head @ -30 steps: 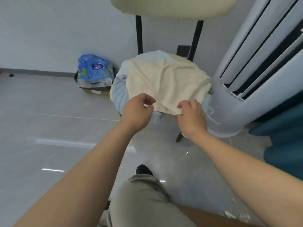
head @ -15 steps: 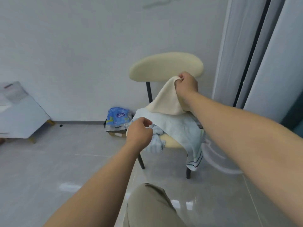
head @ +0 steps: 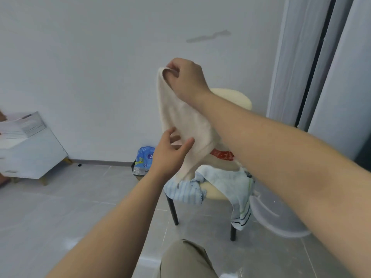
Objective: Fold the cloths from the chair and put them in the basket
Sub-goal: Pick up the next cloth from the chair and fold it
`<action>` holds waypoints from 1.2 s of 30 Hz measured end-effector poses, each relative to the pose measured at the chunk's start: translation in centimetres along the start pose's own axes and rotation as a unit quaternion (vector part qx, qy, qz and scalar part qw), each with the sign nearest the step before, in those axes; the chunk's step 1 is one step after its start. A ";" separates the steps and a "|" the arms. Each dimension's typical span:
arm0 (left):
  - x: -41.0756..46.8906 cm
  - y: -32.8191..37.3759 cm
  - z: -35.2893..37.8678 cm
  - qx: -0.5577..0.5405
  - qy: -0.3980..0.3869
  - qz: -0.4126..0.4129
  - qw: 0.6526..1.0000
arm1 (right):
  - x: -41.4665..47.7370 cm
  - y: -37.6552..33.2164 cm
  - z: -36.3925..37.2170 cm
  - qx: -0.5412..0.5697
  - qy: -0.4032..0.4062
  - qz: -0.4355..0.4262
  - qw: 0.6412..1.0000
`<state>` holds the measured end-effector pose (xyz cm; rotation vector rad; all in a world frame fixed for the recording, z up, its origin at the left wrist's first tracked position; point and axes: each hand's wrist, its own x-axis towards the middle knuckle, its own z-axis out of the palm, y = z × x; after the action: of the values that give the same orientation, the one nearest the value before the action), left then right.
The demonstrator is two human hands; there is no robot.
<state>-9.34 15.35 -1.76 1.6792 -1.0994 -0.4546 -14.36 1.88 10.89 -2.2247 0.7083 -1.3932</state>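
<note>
A beige cloth [head: 180,121] hangs in the air in front of the cream chair [head: 212,193]. My right hand [head: 186,79] pinches its top corner, raised high. Lower down, my left hand [head: 170,151] reaches to the cloth's edge with fingers spread and relaxed, touching it without a closed grip. On the chair seat lie a blue striped cloth [head: 184,190], a light blue towel [head: 236,187] hanging over the front edge, and something red [head: 222,155] behind. A white slotted basket [head: 30,124] stands on the cabinet at far left.
A white cabinet [head: 30,157] stands at the left wall. A blue plastic pack [head: 143,158] lies on the floor behind the chair. A white rounded base [head: 277,219] and tall white panels [head: 301,67] stand to the right. My knee [head: 186,259] shows at the bottom.
My right hand has lifted the beige cloth higher, clear of the chair. My left hand has let go of the seat pile and risen to the cloth's lower edge.
</note>
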 end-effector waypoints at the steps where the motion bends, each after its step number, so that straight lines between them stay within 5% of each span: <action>1: -0.3 0.2 -0.5 -0.007 -0.003 0.005 1.000 | -0.1 -1.1 0.7 0.001 -0.014 -0.019 1.000; 10: -2.9 -2.4 -6.8 -0.045 0.108 -0.074 0.990 | -3.5 -7.5 8.5 0.002 -0.196 -0.014 0.980; 18: -3.7 -6.6 -12.4 -0.002 0.160 -0.166 0.973 | -6.0 -9.7 13.6 -0.096 -0.430 -0.040 0.897; 25: -5.8 -8.8 -15.4 0.150 0.222 -0.105 0.958 | -5.5 -8.9 15.1 -0.193 -0.259 -0.120 0.939; 30: -7.3 -9.7 -16.6 0.283 0.173 0.033 0.943 | -3.7 -8.6 14.7 -0.166 -0.188 0.087 0.964; 33: -7.7 -10.2 -17.1 0.406 0.084 0.101 0.904 | -3.2 -8.8 15.2 0.013 -0.144 0.271 0.952; 36: -7.7 -10.5 -17.1 0.442 0.041 0.070 0.893 | -3.2 -9.0 15.7 0.020 -0.158 0.282 0.946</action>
<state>4.01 31.69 -5.99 2.3352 -1.4674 0.2755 0.46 12.12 7.55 -1.9264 1.0725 -0.7437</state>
